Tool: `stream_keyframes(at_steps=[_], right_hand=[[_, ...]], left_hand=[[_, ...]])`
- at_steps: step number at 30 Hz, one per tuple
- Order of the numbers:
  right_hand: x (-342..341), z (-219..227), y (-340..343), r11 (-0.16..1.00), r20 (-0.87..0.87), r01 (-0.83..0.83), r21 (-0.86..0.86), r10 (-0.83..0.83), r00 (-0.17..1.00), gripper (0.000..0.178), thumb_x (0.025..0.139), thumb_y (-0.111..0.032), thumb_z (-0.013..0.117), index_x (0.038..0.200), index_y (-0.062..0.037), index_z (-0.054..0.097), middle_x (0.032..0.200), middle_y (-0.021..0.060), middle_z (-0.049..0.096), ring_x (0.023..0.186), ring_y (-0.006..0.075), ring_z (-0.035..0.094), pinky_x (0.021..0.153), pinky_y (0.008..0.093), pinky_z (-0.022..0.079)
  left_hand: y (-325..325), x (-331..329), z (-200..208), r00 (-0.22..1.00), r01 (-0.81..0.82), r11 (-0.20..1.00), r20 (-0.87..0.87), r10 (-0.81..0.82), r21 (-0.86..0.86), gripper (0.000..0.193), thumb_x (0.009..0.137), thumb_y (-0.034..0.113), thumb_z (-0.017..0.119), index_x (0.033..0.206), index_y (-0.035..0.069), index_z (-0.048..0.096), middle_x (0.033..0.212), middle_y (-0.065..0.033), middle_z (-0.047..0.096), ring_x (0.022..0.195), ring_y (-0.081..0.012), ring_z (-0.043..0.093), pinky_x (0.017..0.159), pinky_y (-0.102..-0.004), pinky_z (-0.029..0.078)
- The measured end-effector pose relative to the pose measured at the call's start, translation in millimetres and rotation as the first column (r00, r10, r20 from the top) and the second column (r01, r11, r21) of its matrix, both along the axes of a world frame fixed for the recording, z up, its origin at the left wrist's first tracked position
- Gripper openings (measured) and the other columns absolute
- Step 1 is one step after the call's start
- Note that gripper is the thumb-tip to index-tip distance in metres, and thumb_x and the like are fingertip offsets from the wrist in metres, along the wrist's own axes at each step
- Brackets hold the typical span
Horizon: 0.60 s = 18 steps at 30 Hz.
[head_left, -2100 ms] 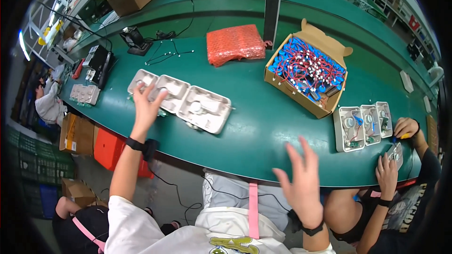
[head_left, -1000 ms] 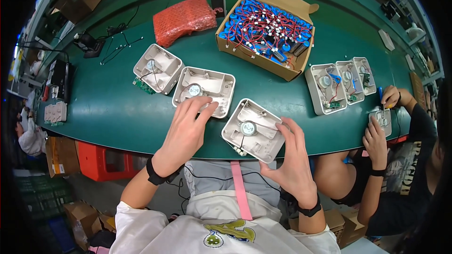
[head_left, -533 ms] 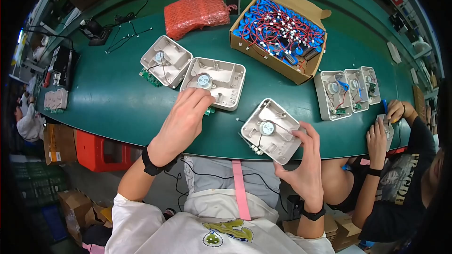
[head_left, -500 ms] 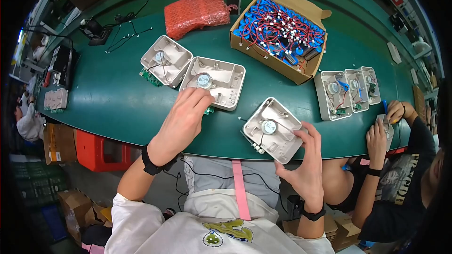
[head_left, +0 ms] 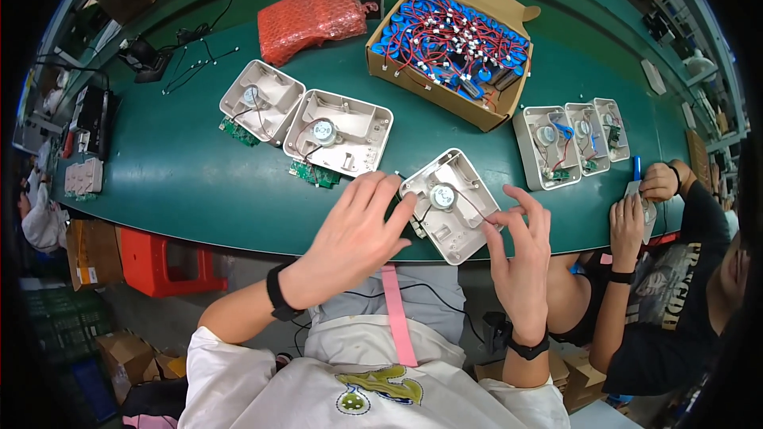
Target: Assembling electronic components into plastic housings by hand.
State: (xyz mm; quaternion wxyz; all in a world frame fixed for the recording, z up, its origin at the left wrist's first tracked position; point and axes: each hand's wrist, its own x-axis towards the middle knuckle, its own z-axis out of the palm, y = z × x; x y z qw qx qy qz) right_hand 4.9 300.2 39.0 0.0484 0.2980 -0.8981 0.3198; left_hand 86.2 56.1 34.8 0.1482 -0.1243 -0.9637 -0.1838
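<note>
A pale plastic housing with a round speaker inside lies tilted near the bench's front edge. From its right side, my right hand pinches the thin dark wire of this speaker between thumb and forefinger, at the rim. My left hand is at the housing's left side, holding nothing, thumb and forefinger apart; whether the fingertip touches the housing I cannot tell. Farther left stand two more housings, a wide one and a smaller one, each with a speaker and a green circuit board outside its wall.
An open carton of blue battery packs with red wires stands at the back, beside a red bubble-wrapped parcel. Several wired housings stand in a row at right. A co-worker's hands work beyond them. A red stool is below the bench.
My left hand has left the wide housing and come right to the near one. My right hand has gone from gripping the near housing's edge to pinching the wire.
</note>
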Motion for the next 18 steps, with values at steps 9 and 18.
stream_keyframes(at_steps=[9, 18], right_hand=[[-8, 13, 9, 0.984, -0.032, 0.015, -0.176, -0.021, 0.999, 0.012, 0.090, 0.003, 0.078, 0.101, 0.0016, 0.073, 0.089, 0.0090, 0.074, 0.076, 0.0194, 0.067, 0.071, 0.0308, 0.054], [-23, 23, 17, 0.814, 0.377, 0.270, -0.514, -0.068, 0.924, 0.011, 0.089, 0.004, 0.082, 0.094, 0.0029, 0.071, 0.085, 0.0067, 0.071, 0.074, 0.0120, 0.069, 0.065, 0.0267, 0.053]], left_hand=[[11, -23, -13, 0.998, 0.025, 0.996, -0.051, -0.021, 0.082, 0.044, 0.081, 0.001, 0.078, 0.123, -0.002, 0.063, 0.119, -0.0152, 0.060, 0.114, -0.0375, 0.060, 0.099, -0.0485, 0.050], [28, -51, -10, 1.000, 0.014, 0.974, -0.001, -0.014, 0.226, 0.036, 0.090, -0.006, 0.070, 0.125, -0.004, 0.063, 0.110, -0.0175, 0.063, 0.096, -0.0356, 0.066, 0.083, -0.0425, 0.056]])
